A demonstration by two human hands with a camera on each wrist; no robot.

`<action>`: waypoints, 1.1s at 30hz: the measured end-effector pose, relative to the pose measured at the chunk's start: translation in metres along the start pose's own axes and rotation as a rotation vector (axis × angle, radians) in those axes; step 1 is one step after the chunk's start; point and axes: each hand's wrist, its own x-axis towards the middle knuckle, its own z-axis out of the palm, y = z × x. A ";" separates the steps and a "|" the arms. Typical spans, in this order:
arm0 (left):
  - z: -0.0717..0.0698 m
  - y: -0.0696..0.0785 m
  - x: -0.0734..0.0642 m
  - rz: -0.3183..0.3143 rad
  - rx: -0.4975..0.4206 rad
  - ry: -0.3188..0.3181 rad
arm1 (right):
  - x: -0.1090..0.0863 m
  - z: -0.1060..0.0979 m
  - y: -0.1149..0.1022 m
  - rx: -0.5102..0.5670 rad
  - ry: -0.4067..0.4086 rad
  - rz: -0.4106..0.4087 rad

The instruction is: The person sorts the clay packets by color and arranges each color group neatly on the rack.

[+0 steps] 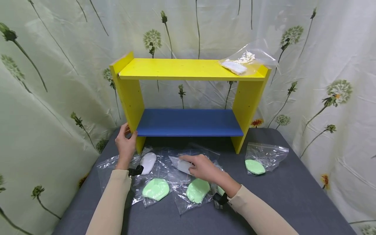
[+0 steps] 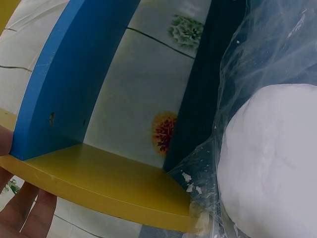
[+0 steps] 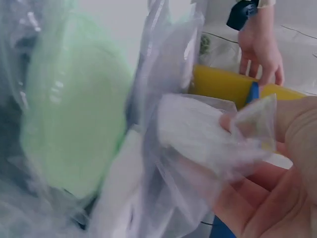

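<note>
My left hand [image 1: 126,142] holds the left side panel of a yellow shelf unit [image 1: 126,94], level with its blue shelf board [image 1: 189,122]. In the left wrist view its fingers [image 2: 38,213] lie behind the yellow panel, with the thumb at the board's front corner. Over the bags on the table, my right hand [image 1: 204,168] pinches a clear plastic bag with a white piece [image 3: 190,129] inside. Below that hand lies a bagged pale green slab [image 1: 198,191]. A bagged white slab [image 1: 148,163] rests beside my left wrist.
Another bagged green slab [image 1: 156,189] lies at the front, and one more green slab [image 1: 255,166] in a bag sits at the right. A bagged white slab [image 1: 234,67] rests on the shelf top. Behind stands a flowered curtain [image 1: 182,32]. The table [image 1: 282,195] is dark.
</note>
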 end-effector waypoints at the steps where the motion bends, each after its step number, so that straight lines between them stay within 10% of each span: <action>1: 0.000 0.000 0.000 0.000 0.002 -0.001 | 0.000 -0.003 -0.001 -0.024 0.015 -0.014; 19: 0.000 0.000 0.001 -0.025 0.016 -0.008 | 0.009 -0.077 -0.024 -0.136 0.265 -0.165; 33: -0.001 0.002 0.000 -0.001 0.008 -0.004 | 0.027 -0.156 -0.064 -0.009 0.453 -0.356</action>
